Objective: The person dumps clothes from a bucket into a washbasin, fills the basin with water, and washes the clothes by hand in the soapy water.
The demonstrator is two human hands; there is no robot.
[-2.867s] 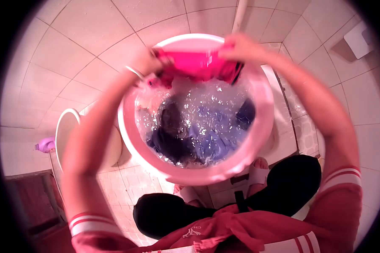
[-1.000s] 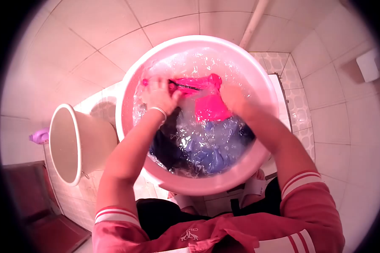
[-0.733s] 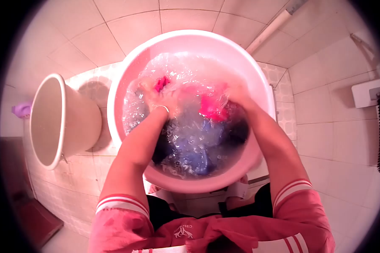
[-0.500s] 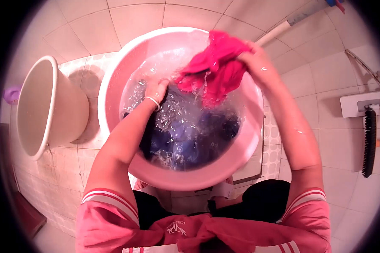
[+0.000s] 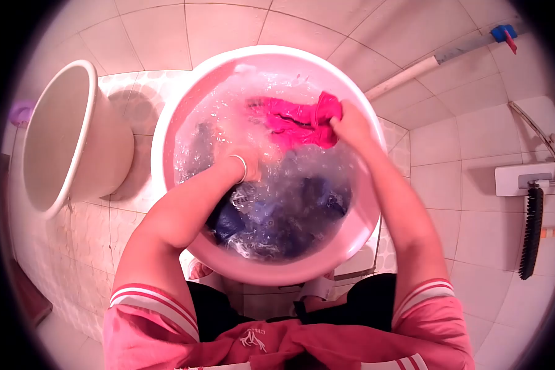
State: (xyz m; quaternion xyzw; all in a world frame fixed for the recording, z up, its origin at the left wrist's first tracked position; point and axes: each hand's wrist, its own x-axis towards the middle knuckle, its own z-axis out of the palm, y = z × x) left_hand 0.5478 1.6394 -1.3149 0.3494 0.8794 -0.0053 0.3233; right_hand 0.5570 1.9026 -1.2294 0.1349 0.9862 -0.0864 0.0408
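Note:
A large pink basin (image 5: 364,216) holds foamy water and clothes. My right hand (image 5: 351,126), on the basin's right side, is closed on a bright pink garment (image 5: 296,120), whose left part lies in the water. My left hand (image 5: 246,160) is dipped into the water near the middle, with a white band at the wrist. Foam and water hide its fingers, so I cannot tell whether they hold anything. Dark blue clothes (image 5: 271,222) lie soaked in the near half of the basin, below both hands.
A pale bucket (image 5: 105,142) lies tilted to the left of the basin. A white pipe (image 5: 407,77) runs along the upper right. A black-bristled brush (image 5: 530,234) hangs at the far right, beside a white fixture (image 5: 512,180). My feet (image 5: 200,271) are just below the basin.
My right hand has lowered the pink garment from above the basin's far right rim into the water. My left hand has moved slightly nearer and right, deeper into the water.

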